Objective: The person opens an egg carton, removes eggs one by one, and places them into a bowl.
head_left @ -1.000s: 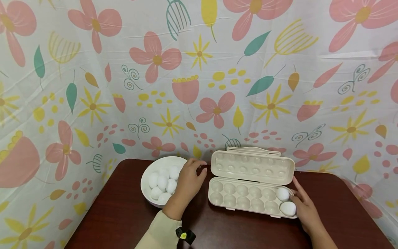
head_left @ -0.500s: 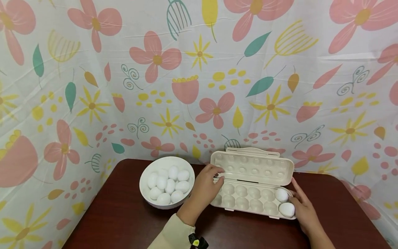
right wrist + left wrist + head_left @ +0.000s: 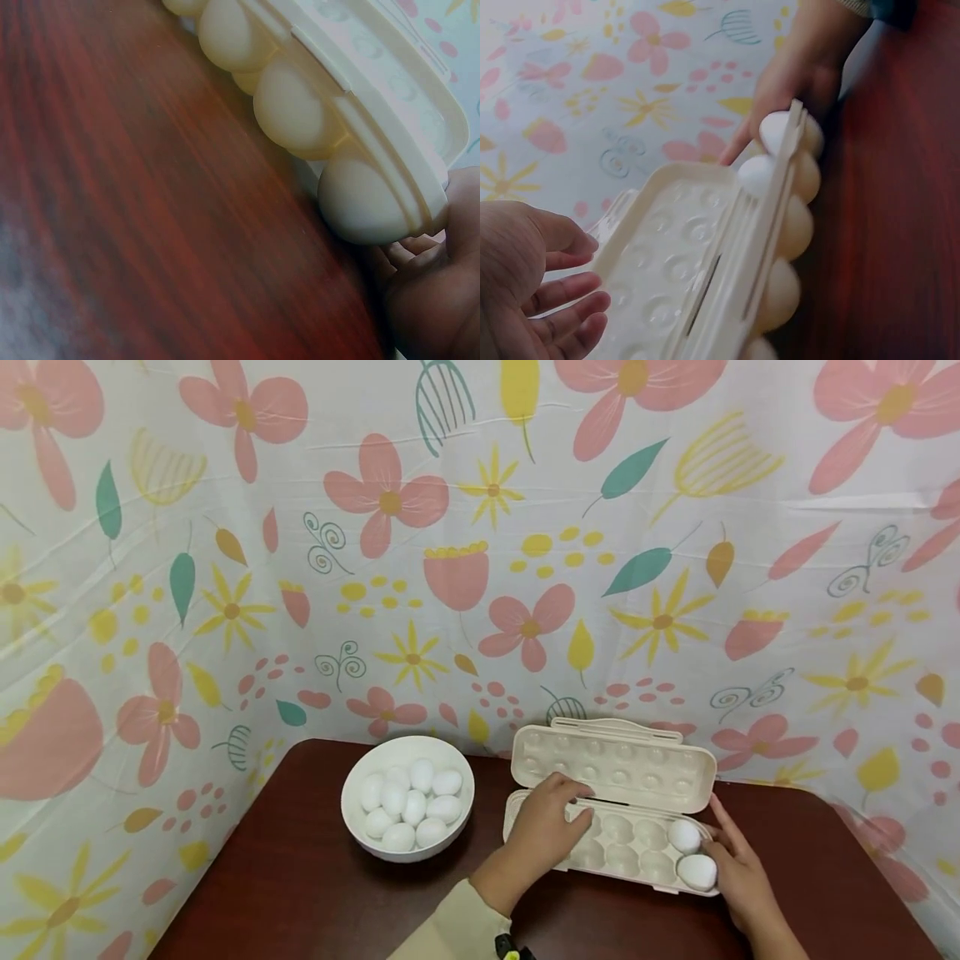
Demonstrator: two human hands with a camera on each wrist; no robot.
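Observation:
A cream egg carton [image 3: 667, 768] lies with its lid tipped back, and two white eggs [image 3: 697, 872] sit in its rightmost cups. My left hand [image 3: 542, 822] hovers over the carton's left part, covering some cups. Its fingers [image 3: 570, 296] are loosely bent, with nothing visible between them in the left wrist view. At the carton's right end, my right hand [image 3: 744, 872] grips the edge beside the two eggs, one finger reaching up by the lid. In the right wrist view, fingers of this hand [image 3: 431, 300] bend beneath that end.
To the left, a white bowl [image 3: 408, 855] holds several white eggs [image 3: 399, 837]. Everything stands on a dark red-brown table [image 3: 300, 877]. A flower-patterned cloth [image 3: 450, 693] hangs behind it and along the left side.
My left hand has moved right from the bowl to above the carton, uncovering the bowl's eggs. My right hand stays at the carton's right end.

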